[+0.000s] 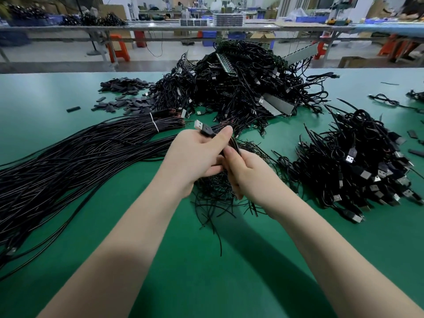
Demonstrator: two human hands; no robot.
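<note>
Above the green surface (68, 92), two hands share one USB cable (205, 129). The left hand (195, 154) curls its fingers round it behind the plug, and the right hand (249, 177) pinches its wire below. Around them lie one tied bundle (91, 157), one far heap (241, 88) and one right-side heap (355, 168).

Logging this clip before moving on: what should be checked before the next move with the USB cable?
1. USB plug pinched firmly by left hand: ok.
2. Right hand gripping the cable below the left thumb: ok.
3. Its far end free of the loose wire scraps: cannot tell, hands hide it.
4. White tie holding the long bundle: ok.
5. USB cable pile on the right apart from both hands: ok.
</note>
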